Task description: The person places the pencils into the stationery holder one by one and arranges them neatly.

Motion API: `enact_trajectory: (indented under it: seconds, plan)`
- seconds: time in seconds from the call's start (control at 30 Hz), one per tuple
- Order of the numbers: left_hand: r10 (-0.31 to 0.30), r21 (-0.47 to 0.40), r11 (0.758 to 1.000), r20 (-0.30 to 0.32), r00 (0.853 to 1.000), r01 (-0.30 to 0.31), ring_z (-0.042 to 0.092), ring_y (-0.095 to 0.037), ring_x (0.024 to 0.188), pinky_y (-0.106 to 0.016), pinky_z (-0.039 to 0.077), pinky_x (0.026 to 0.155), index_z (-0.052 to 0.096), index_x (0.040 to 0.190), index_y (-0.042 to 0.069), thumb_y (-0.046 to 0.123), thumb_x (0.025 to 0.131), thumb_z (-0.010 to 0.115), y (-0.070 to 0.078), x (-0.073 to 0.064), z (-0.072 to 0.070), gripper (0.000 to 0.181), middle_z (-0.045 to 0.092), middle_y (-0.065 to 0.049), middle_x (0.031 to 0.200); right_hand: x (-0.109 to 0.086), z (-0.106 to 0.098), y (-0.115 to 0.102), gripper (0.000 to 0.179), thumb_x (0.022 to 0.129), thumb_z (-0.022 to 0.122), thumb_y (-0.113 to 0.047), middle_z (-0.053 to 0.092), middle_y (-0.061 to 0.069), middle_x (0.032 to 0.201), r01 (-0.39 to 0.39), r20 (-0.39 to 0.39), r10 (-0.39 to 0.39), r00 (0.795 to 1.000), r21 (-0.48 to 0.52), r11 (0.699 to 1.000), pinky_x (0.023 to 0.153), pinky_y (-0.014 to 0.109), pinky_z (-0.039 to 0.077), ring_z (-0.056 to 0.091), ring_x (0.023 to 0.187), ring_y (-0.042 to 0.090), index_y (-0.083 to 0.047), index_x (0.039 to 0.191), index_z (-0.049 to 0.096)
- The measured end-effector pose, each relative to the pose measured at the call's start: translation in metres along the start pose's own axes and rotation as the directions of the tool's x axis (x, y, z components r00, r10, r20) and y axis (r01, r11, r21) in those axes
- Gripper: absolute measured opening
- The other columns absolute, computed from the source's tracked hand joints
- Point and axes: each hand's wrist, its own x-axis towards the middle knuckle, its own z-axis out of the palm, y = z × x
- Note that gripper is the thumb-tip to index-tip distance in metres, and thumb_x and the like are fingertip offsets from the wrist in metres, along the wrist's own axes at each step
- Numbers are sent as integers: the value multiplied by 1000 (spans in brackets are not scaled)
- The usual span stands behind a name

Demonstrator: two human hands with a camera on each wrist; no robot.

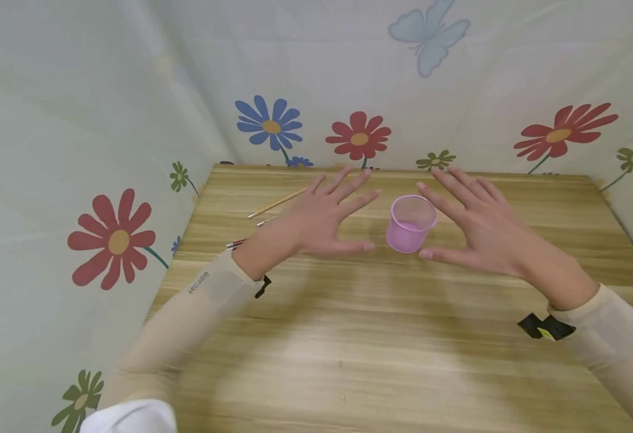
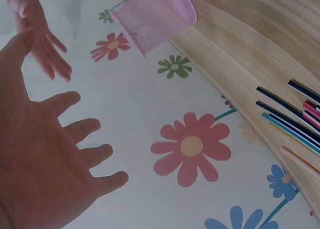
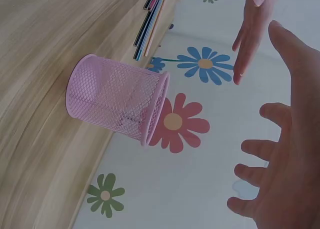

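A pink mesh pen holder (image 1: pixel 410 231) stands upright on the wooden table, and no pencils show inside it. To its left my left hand (image 1: pixel 322 219) hovers with fingers spread, apart from the holder. My right hand (image 1: pixel 484 231) is held over the table on the other side, fingers also spread, its thumb and fingertips close to the holder; contact cannot be made out. Neither hand holds anything. Several pencils (image 2: pixel 290 114) lie on the table at the left, partly hidden in the head view by my left hand and forearm. The right wrist view shows the holder's mesh wall (image 3: pixel 117 96).
The wooden table (image 1: pixel 349 343) meets a pale curtain (image 1: pixel 316 60) printed with flowers and a butterfly along its back edge. The same curtain hangs on the left and right sides. A black wrist strap (image 1: pixel 546 328) shows below my right wrist.
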Motion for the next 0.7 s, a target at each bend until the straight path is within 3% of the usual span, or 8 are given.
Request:
enact_trajectory:
  seconds: [0.2, 0.3, 0.43, 0.6, 0.67, 0.7]
  plan:
    - [-48, -75, 996, 26, 998, 50, -1, -31, 164, -62, 7, 128, 19, 171, 30, 73, 98, 55, -34, 1, -5, 93, 12, -2, 178, -6, 3, 14, 105, 78, 92, -44, 30, 10, 172, 13, -100, 2, 995, 142, 990, 115, 74, 29, 29, 156, 43, -24, 166, 38]
    - [-113, -153, 981, 61, 992, 121, 11, -33, 163, -58, 15, 129, 21, 171, 26, 63, 101, 61, -56, -1, -7, 88, 22, -6, 175, -7, 7, 23, 99, 79, 94, -30, 39, 9, 168, -32, -133, 69, 989, 262, 965, 115, 71, 34, 38, 151, 42, -21, 164, 43]
    - [-232, -240, 938, 99, 968, 250, 27, -36, 158, -53, 25, 127, 31, 167, 18, 50, 104, 66, -83, -4, -4, 80, 31, -13, 170, -8, 16, 31, 90, 84, 91, -20, 49, 9, 162, -120, -141, 186, 972, 381, 917, 112, 62, 42, 46, 145, 37, -22, 162, 46]
    - [-368, -207, 902, 84, 926, 378, 43, -38, 146, -53, 34, 123, 44, 160, 7, 44, 105, 65, -113, -6, 22, 69, 48, -17, 157, -6, 33, 39, 84, 85, 90, -7, 60, 10, 150, -154, -151, 262, 953, 503, 850, 108, 28, 47, 54, 137, 29, -18, 159, 50]
    - [-408, -216, 885, 67, 911, 412, 50, -38, 139, -52, 39, 119, 50, 154, 4, 41, 105, 66, -124, -6, 38, 64, 54, -17, 148, -5, 42, 43, 83, 85, 89, -4, 61, 12, 148, -174, -130, 291, 948, 555, 813, 109, 25, 47, 55, 137, 30, -14, 157, 51]
    - [-429, -227, 874, 60, 901, 431, 52, -37, 136, -52, 41, 117, 52, 152, 3, 40, 105, 67, -129, -6, 46, 62, 57, -16, 144, -5, 47, 45, 82, 85, 89, -3, 61, 14, 148, -186, -112, 304, 946, 580, 793, 110, 30, 48, 54, 137, 32, -11, 157, 50]
